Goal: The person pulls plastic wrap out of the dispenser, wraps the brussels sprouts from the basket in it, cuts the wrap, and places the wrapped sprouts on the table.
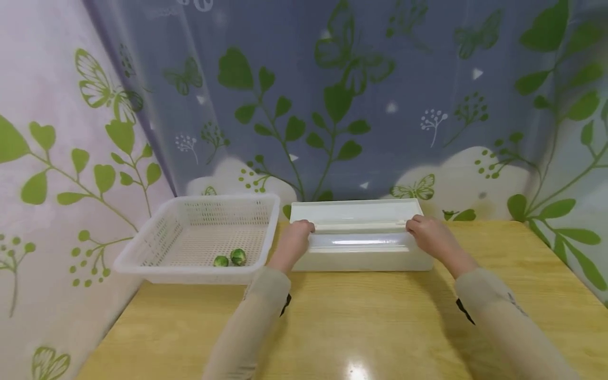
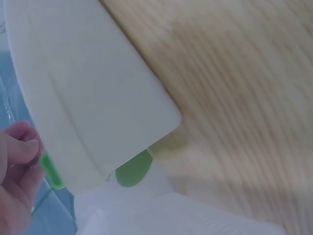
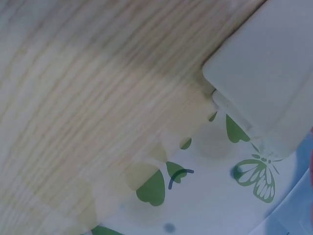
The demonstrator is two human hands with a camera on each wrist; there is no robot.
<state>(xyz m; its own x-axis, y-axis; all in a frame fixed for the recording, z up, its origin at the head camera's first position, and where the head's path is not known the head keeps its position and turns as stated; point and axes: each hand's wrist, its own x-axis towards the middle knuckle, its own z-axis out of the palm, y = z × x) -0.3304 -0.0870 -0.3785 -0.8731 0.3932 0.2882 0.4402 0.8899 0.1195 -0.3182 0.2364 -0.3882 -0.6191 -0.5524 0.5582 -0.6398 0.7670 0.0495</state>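
Observation:
A long white cling film dispenser [image 1: 361, 261] stands on the table with its lid [image 1: 356, 208] raised at the back. Inside lies a shiny roll of clear film [image 1: 358, 240]. Above the roll runs a slim white bar [image 1: 356, 227]. My left hand [image 1: 295, 240] pinches the bar's left end, and my right hand [image 1: 431, 237] pinches its right end. In the left wrist view, curled fingers [image 2: 24, 147] show beyond the dispenser's end wall [image 2: 102, 93]. Only a sliver of the right hand enters the right wrist view, beside the dispenser's other end [image 3: 264, 73].
A white perforated basket [image 1: 190, 271] stands left of the dispenser. Two Brussels sprouts [image 1: 238, 257] lie in its near right corner. Behind the wooden table [image 1: 361, 316] hangs a blue leaf-print curtain [image 1: 404, 105], close to the raised lid.

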